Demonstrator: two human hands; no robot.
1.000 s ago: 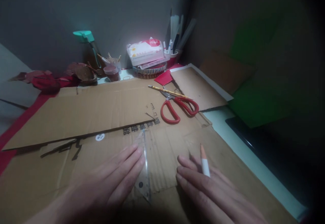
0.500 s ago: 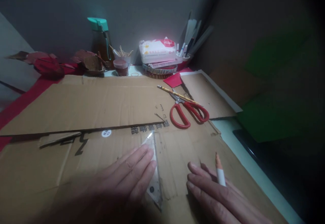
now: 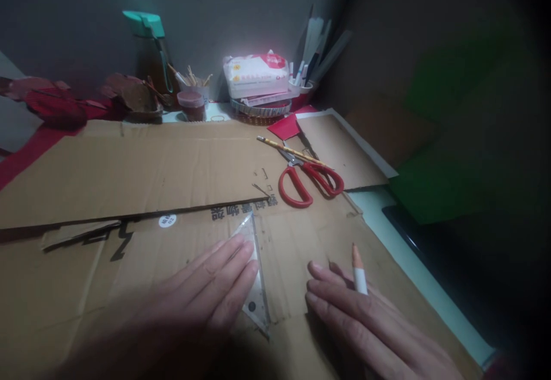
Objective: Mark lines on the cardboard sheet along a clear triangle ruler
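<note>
A clear triangular ruler [image 3: 258, 288] lies on the brown cardboard [image 3: 297, 254], its pointed end toward the scissors. Across its left part rests my left hand [image 3: 206, 288], fingers flat and pressing it down. To the right of the ruler, my right hand [image 3: 361, 322] rests on its side on the cardboard with a white pencil [image 3: 360, 279] held between its fingers, the bare wooden tip pointing up and away. Red-handled scissors [image 3: 295, 187] lie farther back, with a patterned pencil [image 3: 293, 151] across their blades.
A second cardboard piece [image 3: 142, 167] overlaps the first. Behind stand a teal-lidded bottle [image 3: 146, 53], a small lidded tub [image 3: 191, 106], a tissue pack [image 3: 256, 76] on a basket and a pen cup [image 3: 301, 93]. A dark flat object [image 3: 413, 242] lies at right.
The whole view has shifted, so everything appears slightly farther left and higher. My hands, the ruler and the white pencil keep nearly the same places on the cardboard.
</note>
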